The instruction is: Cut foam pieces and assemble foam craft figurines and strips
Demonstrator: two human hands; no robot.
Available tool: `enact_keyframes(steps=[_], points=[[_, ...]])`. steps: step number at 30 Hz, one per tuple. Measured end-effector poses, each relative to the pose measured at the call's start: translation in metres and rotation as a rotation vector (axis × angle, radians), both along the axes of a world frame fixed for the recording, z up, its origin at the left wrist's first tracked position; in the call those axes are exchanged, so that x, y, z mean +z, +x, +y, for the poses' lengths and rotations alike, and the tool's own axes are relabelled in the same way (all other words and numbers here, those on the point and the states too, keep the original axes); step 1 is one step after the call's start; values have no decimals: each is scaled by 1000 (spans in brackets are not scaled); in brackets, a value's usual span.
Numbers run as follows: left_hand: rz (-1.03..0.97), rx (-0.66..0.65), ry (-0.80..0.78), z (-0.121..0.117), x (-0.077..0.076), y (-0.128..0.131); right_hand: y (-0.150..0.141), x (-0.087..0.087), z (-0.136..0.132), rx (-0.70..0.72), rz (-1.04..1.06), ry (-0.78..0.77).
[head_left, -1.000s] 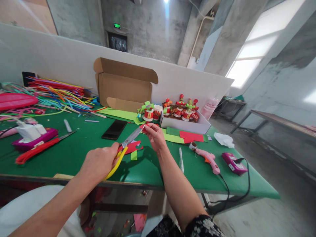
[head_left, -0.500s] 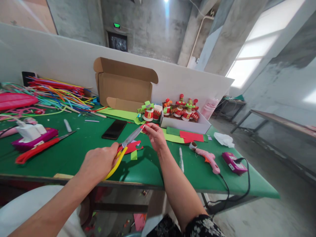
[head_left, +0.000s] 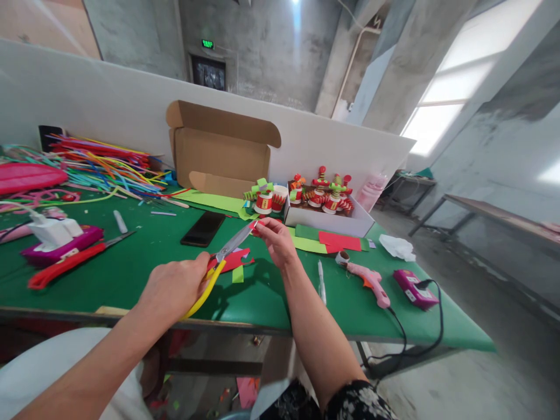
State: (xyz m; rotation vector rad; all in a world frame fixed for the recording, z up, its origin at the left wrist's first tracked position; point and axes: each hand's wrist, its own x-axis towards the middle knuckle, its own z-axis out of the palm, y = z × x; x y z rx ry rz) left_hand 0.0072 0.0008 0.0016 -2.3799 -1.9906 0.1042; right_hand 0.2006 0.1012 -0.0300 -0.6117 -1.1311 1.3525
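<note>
My left hand [head_left: 175, 287] is wrapped round a pair of yellow-handled scissors [head_left: 234, 242], whose blades point away to the upper right. The blade tips are at the fingertips of my right hand [head_left: 277, 244]. There my right hand pinches a small red piece, seemingly paper [head_left: 255, 231], mostly hidden by the fingers. Under the scissors lie red paper scraps [head_left: 231, 262] and a light green paper square [head_left: 237, 275] on the green table [head_left: 266, 303]. Just left of the blades rests a black phone [head_left: 203, 228].
Behind my hands, a white box [head_left: 335, 221] holds several red and green paper-cup figures. Paper strips [head_left: 341, 241], a white pen [head_left: 321, 281] and a pink glue gun [head_left: 370, 281] lie on the right. Red-handled pliers [head_left: 72, 265] and colourful pipe cleaners [head_left: 109, 169] are on the left.
</note>
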Motion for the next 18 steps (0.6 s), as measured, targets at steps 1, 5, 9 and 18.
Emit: enact_keyframes(steps=[1, 5, 9, 18], points=[[0, -2, -2, 0, 0, 0, 0, 0, 0, 3, -3, -2], [12, -2, -21, -1, 2, 1, 1, 1, -1, 12, -8, 1], [25, -5, -23, -2, 4, 0, 1, 1, 0, 15, -16, 4], [9, -10, -9, -3, 6, -1, 0, 3, -3, 5, -34, -5]])
